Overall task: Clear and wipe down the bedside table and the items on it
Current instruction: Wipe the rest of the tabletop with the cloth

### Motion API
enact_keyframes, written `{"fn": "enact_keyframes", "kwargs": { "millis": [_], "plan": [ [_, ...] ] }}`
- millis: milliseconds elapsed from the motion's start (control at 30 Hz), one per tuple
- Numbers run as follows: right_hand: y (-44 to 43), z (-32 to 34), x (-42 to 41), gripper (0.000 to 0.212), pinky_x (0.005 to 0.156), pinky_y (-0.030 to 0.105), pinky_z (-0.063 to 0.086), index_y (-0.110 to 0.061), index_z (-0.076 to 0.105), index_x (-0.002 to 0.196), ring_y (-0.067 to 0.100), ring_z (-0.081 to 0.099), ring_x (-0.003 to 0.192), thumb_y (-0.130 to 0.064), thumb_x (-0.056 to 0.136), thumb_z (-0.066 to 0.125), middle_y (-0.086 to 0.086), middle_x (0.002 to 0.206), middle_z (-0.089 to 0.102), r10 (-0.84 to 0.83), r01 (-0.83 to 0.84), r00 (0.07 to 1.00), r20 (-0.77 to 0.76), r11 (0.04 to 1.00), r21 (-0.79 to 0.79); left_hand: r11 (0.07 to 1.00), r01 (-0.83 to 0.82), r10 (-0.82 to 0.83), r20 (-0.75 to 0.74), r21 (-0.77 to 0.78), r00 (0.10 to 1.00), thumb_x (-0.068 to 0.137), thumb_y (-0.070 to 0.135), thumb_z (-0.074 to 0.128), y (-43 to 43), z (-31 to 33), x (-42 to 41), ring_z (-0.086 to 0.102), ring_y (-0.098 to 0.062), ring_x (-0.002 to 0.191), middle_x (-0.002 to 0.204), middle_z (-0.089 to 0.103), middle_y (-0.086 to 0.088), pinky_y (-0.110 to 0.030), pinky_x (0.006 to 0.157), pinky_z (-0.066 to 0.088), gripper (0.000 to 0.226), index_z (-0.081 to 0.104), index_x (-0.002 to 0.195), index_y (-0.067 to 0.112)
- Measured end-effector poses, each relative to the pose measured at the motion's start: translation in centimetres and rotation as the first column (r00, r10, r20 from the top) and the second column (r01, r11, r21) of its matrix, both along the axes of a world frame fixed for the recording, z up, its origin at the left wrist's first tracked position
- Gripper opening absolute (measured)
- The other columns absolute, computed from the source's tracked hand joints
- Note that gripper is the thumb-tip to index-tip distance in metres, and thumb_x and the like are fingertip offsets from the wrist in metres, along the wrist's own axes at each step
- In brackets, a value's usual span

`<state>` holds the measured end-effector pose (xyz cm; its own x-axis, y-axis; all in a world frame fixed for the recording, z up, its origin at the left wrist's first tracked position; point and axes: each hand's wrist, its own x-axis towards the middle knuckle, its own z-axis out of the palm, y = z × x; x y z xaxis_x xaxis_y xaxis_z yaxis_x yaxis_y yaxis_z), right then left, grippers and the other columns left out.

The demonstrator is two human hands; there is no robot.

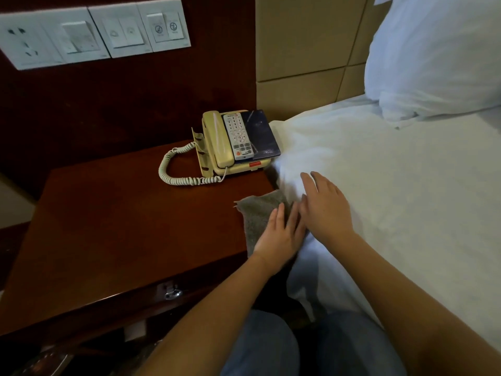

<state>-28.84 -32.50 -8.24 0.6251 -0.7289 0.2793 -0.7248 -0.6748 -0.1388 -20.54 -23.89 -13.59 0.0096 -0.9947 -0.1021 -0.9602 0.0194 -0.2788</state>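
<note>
We can't read the switch panel point(119, 31) icons; left hand point(279, 234) hides part of the grey cloth point(257, 213).

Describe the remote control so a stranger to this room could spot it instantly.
Start at the dark wooden bedside table beside the bed; a cream corded telephone sits at its back corner. The remote lies on top of it, between the handset and a dark blue folder: the only white slab covered in buttons.

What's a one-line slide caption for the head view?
Left hand rests flat on a grey cloth at the bedside table edge, right hand open over the bedsheet; phone and remote behind.
</note>
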Motion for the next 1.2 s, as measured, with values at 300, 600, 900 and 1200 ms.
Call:
{"fn": "enact_keyframes", "kwargs": {
  "millis": [300,600,900,1200],
  "plan": [
    [-0.5,0.0,-0.8,0.039,0.085,0.047,0.052,0.002,0.059,0.119,0.041,0.063,0.104,-0.008,0.082,0.068,0.026,0.118,0.061,0.027,-0.033,0.997,-0.067,0.995,-0.089,0.994,-0.105,0.101,-0.274,0.0,0.956,0.098,0.05,0.03,-3.1,1.1,0.4,-0.006,-0.028,0.147,0.158,-0.008,-0.019,-0.036,0.117,-0.006,0.079,-0.007,0.15,0.003],
    [7.1,0.1,8.6,0.054,0.118,0.043,0.0,-0.015,0.015,0.152,0.019,0.005,0.148,-0.026,0.101,0.028,0.003,0.16,0.011,0.329,-0.298,0.822,-0.466,0.944,0.141,0.925,-0.376,0.358,-0.434,0.047,0.827,0.093,0.063,0.026,6.6,2.2,13.6,-0.007,-0.019,0.147,0.159,-0.01,-0.009,-0.031,0.118,-0.006,0.086,-0.006,0.151,0.007],
    [19.1,-1.5,22.7,0.052,0.12,0.041,-0.002,-0.013,0.009,0.153,0.02,-0.001,0.148,-0.018,0.103,0.024,0.005,0.161,0.004,0.65,-0.594,0.696,-0.305,0.76,0.263,0.71,-0.704,0.647,-0.404,0.009,0.647,0.091,0.068,0.022,23.5,2.1,25.9,-0.008,-0.015,0.147,0.159,-0.01,-0.004,-0.029,0.118,-0.006,0.088,-0.007,0.151,0.011],
    [27.1,-3.3,29.1,0.055,0.118,0.036,-0.008,-0.008,0.004,0.152,0.022,-0.004,0.148,-0.014,0.102,0.027,0.011,0.161,-0.001,0.713,-0.67,0.661,-0.233,0.701,0.243,0.538,-0.843,0.699,-0.564,0.006,0.441,0.099,0.048,0.026,29.3,1.4,31.0,-0.008,-0.013,0.146,0.159,-0.008,-0.003,-0.027,0.117,-0.006,0.07,-0.001,0.152,0.011]
  ]
}}
